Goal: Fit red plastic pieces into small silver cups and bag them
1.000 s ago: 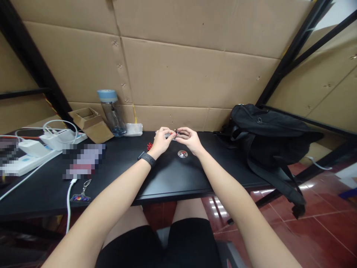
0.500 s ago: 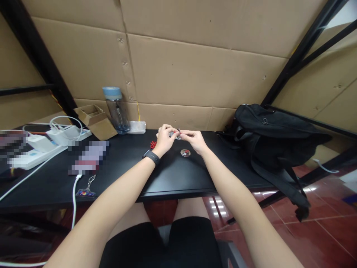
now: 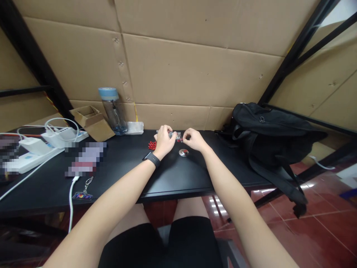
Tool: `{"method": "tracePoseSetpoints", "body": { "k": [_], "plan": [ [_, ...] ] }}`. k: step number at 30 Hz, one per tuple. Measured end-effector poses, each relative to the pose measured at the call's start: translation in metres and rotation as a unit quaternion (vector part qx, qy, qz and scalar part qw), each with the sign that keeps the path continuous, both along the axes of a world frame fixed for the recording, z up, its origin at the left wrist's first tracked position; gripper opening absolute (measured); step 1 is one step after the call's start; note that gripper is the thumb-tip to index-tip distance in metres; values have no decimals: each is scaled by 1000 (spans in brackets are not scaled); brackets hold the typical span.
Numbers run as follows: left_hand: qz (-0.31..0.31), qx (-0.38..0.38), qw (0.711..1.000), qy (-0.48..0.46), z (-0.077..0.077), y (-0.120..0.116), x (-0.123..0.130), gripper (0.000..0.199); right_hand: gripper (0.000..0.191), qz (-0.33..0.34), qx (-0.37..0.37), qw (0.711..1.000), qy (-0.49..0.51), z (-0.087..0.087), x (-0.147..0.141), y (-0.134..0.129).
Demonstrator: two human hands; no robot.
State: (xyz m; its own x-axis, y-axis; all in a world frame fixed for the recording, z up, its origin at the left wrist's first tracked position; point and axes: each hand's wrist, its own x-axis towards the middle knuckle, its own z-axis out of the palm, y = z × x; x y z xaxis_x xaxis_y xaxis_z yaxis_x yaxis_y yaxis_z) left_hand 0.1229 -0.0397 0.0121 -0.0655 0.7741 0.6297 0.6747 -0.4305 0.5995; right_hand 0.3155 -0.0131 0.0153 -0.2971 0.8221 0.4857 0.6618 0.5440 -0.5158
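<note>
My left hand (image 3: 165, 140) is closed on a small clear, silvery packet-like thing (image 3: 178, 136) above the back of the desk; its exact kind is hard to make out. Just to the right, the thumb and forefinger of my right hand (image 3: 194, 139) are pinched together, their tips close to the packet's end. A tiny dark and red bit shows at those tips, too small to name. On the desk below lies a round silvery disc or shallow dish (image 3: 182, 154) with a red spot at its middle. Left of my left hand sits a little pile of small red pieces (image 3: 152, 145).
A black bag (image 3: 279, 137) lies on the right of the black desk (image 3: 175, 182). At the back left stand a blue-lidded bottle (image 3: 113, 115), an opened cardboard box (image 3: 93, 123) and a white packet (image 3: 135, 128). A power strip (image 3: 30, 158), cables and a blurred phone-like object (image 3: 87, 158) lie left.
My right hand has drawn slightly away from my left, and its fingers have curled into a tighter pinch. More of the clear, silvery thing shows between the hands. The view has shifted a little.
</note>
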Motion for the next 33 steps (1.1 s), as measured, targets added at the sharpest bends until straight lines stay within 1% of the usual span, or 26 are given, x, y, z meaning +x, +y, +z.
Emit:
{"method": "tracePoseSetpoints", "body": {
  "k": [2, 3, 5, 7, 8, 9, 11, 15, 17, 19, 22, 24, 27, 29, 31, 33],
  "plan": [
    [-25, 1, 997, 72, 2, -2, -3, 17, 6, -54, -16, 992, -111, 3, 9, -2],
    [-59, 3, 992, 116, 2, -2, -5, 19, 6, -77, -25, 987, -140, 5, 12, -2],
    [-159, 7, 967, 199, 2, -4, -7, 24, 5, -101, -35, 982, -157, 6, 17, -3],
    [-261, 8, 928, 266, -1, -5, -7, 24, 3, -99, -48, 982, -151, 7, 19, -2],
    [-295, 8, 910, 291, -2, -6, -5, 22, 2, -92, -58, 983, -146, 7, 20, -2],
    [-311, 7, 898, 311, -4, -6, -3, 20, 2, -82, -69, 984, -142, 7, 20, -2],
    [-309, 5, 890, 335, -7, -7, 1, 17, 7, -57, -84, 986, -135, 7, 21, -2],
    [-268, 5, 898, 348, -7, -8, 5, 15, 27, 18, -104, 983, -147, 5, 21, -2],
    [-252, 4, 903, 347, -5, -7, 3, 15, 23, 31, -111, 981, -155, 3, 21, -1],
    [-231, 0, 912, 340, -2, -6, 0, 14, 15, 21, -107, 983, -149, 1, 22, 1],
    [-187, -22, 933, 307, 3, -3, -6, 11, 14, 10, -100, 986, -133, 0, 22, 2],
    [-162, -52, 947, 273, 6, 0, -10, 11, 14, 13, -102, 988, -115, 0, 22, 3],
    [-126, -111, 967, 192, 7, 6, -17, 8, 10, 7, -115, 992, -48, -1, 22, 5],
    [-105, -143, 976, 125, 5, 12, -21, 7, 6, 1, -131, 991, 30, -3, 19, 6],
    [-94, -157, 980, 74, 1, 18, -25, 9, 6, -4, -153, 979, 134, -4, 14, 7],
    [-92, -151, 983, 38, -3, 23, -27, 11, 12, -1, -173, 956, 236, -6, 7, 6]
  ]
}}
